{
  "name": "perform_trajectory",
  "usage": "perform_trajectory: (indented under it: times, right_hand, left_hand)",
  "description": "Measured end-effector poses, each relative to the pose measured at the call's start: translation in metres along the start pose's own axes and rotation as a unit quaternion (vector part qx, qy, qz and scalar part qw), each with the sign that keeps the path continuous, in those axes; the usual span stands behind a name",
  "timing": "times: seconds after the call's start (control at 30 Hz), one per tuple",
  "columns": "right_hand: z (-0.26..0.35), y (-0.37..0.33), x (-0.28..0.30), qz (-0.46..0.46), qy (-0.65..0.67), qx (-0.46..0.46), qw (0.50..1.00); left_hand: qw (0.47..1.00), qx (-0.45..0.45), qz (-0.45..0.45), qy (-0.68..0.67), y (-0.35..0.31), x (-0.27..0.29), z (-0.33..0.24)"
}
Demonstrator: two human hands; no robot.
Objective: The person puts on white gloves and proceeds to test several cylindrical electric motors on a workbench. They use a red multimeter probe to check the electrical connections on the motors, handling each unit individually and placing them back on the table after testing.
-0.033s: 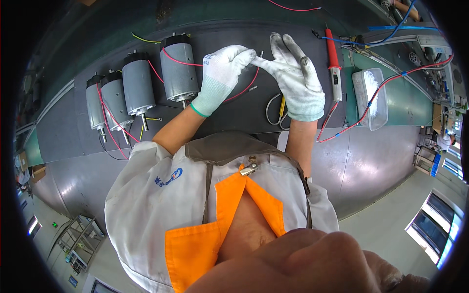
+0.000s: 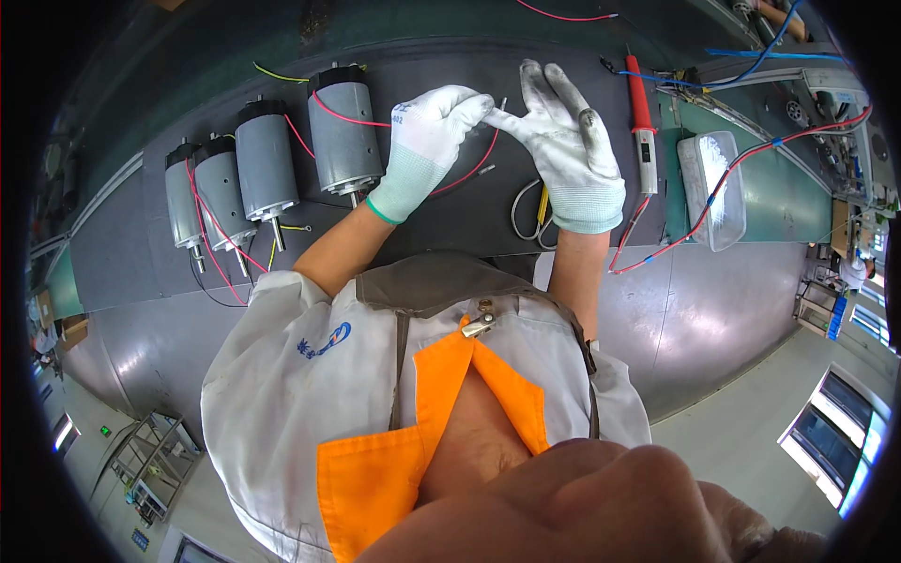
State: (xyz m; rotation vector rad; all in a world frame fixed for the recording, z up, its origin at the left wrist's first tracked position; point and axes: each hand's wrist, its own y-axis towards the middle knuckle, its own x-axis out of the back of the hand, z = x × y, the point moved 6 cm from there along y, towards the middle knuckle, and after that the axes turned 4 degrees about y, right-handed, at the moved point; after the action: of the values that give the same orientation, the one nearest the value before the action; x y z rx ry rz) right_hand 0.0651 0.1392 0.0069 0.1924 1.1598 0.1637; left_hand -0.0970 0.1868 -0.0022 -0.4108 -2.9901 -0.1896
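Both my hands wear white knit gloves with pale green cuffs and are raised over the dark bench mat. My left hand is closed, pinching the tip of one glove finger on my right hand, apparently the little finger. My right hand is held palm up with its fingers spread, and several of its fingertips are stained dark. Left of my left hand stands a large grey cylindrical motor with a black end cap. Its red wire passes behind my left hand; a red wire end shows between my hands.
More grey motors line up at the left, with loose red, black and yellow-green wires. To the right lies a red-and-white pen-shaped corded tool, beside a clear plastic box holding white pieces. A yellow-handled item and grey cable lie near my right wrist.
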Motion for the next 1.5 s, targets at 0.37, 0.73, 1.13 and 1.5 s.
perform_trajectory:
  times: [0.37, 0.73, 1.13, 1.5]
  right_hand:
    - [-0.011, 0.01, -0.002, 0.03, -0.048, -0.02, 0.998]
    - [-0.015, 0.016, -0.022, 0.002, -0.014, -0.022, 1.0]
    - [0.013, 0.039, -0.007, -0.086, 0.13, 0.121, 0.98]
    - [-0.006, 0.029, 0.03, -0.152, -0.036, 0.118, 0.981]
  left_hand:
    - [0.999, -0.009, 0.028, 0.045, 0.012, 0.009, -0.01]
    - [0.999, 0.047, 0.018, 0.0, 0.018, 0.011, -0.005]
    - [0.994, 0.044, 0.066, 0.073, -0.015, -0.012, -0.01]
    - [0.84, -0.371, 0.148, 0.366, -0.043, -0.062, -0.036]
